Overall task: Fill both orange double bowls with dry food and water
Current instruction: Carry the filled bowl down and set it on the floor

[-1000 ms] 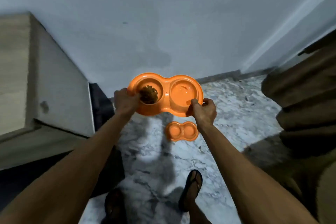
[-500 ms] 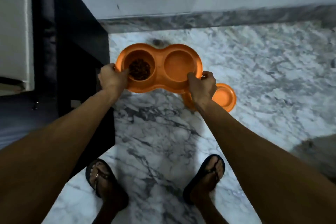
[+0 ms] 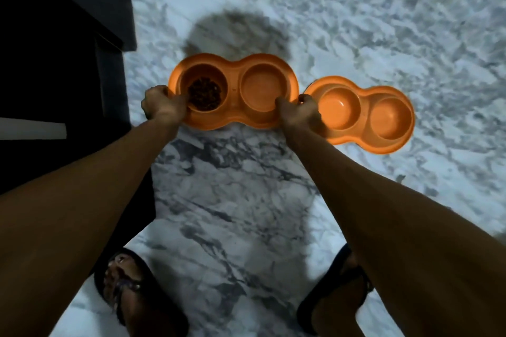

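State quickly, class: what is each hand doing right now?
Left hand: closed on the left end of the held double bowl, thumb by the dry food.
Right hand: closed on its right end.

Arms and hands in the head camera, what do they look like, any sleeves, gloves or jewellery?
Both forearms are bare to the frame edge, no sleeves showing. The left hand and right hand wear no gloves; no watch, bracelet or ring is visible.
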The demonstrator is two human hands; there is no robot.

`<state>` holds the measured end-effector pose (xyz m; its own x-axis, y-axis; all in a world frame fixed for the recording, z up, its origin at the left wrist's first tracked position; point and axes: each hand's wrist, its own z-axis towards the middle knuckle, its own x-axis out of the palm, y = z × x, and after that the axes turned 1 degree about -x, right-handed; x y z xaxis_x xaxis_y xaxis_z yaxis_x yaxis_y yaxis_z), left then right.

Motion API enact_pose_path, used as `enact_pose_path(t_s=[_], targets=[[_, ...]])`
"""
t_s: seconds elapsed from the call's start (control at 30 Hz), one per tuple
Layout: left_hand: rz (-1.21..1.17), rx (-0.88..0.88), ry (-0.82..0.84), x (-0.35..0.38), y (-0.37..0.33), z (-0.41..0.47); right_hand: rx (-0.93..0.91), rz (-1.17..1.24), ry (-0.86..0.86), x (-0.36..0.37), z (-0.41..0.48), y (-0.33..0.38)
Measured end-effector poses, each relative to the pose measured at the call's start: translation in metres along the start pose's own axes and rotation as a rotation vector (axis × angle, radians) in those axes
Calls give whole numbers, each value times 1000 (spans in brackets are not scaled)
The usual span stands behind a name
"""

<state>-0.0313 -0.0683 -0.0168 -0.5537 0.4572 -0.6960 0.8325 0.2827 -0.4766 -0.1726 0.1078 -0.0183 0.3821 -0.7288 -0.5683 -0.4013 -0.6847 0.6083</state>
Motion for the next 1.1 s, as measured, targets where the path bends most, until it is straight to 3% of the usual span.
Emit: enact_pose_path(t_s=[0.63,0.87,1.0,1.1], targets=[[53,-40,67,20,18,11,53,-112,97,17,9,-16],[55,-8,-154,35,-19,-53,11,-52,-7,-36,8,-3],[-20,93,-49,76,-35,-116,-24,-100,-148,-95,29,-8],[-28,62,139,120,-42,-159,-9,-114,-210,-139,56,-26]])
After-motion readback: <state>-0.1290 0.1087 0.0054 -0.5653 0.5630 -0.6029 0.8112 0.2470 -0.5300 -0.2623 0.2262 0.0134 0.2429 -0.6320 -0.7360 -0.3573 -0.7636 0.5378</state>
